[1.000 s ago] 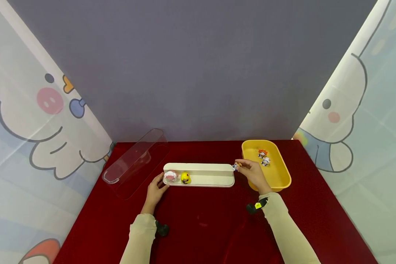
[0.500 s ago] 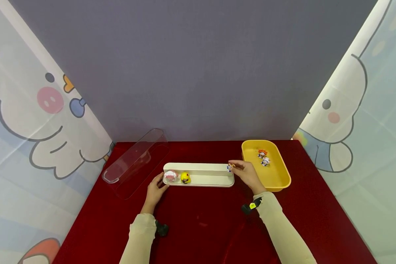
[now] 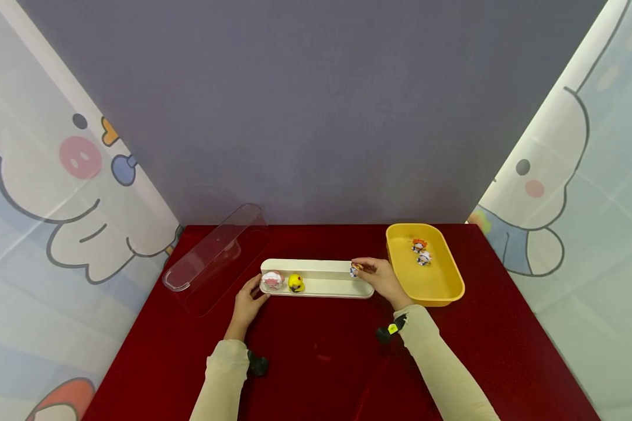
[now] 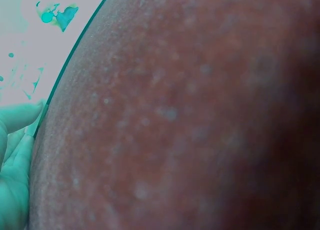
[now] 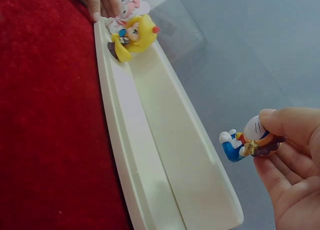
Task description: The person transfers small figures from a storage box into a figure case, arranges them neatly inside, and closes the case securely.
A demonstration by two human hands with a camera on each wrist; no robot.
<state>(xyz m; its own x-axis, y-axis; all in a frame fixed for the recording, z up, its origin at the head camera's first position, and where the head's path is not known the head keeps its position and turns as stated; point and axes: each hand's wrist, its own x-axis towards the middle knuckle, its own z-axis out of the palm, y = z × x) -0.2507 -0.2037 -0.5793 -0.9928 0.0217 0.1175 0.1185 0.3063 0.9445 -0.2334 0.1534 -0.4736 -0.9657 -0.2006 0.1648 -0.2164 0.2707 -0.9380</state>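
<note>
A long off-white tray (image 3: 337, 287) with a raised back lies lengthwise before me. In its left part are a pink-and-white figurine (image 3: 272, 280) and a yellow-haired figurine (image 3: 296, 283). My left hand (image 3: 246, 307) grips the tray's left end, thumb at the front edge. The left wrist view is mostly filled by blurred red-brown cloth, with part of the hand (image 4: 16, 175) at its edge. Between thumb and fingers, my right hand (image 3: 387, 283) pinches a small blue-and-white figurine (image 5: 257, 132), held by the tray's back wall near the right end.
At the right stands a yellow bin (image 3: 443, 278) holding an orange-haired figurine (image 3: 419, 245) and a white-and-blue figurine (image 3: 423, 258). A clear plastic cover (image 3: 210, 251) lies slanted at the left. Red cloth (image 3: 305, 362) covers the table, with a grey wall (image 3: 316, 117) behind.
My right hand has moved left with the blue-and-white figurine, from beyond the tray's right end to over its right part. The left hand stays at the tray's left end.
</note>
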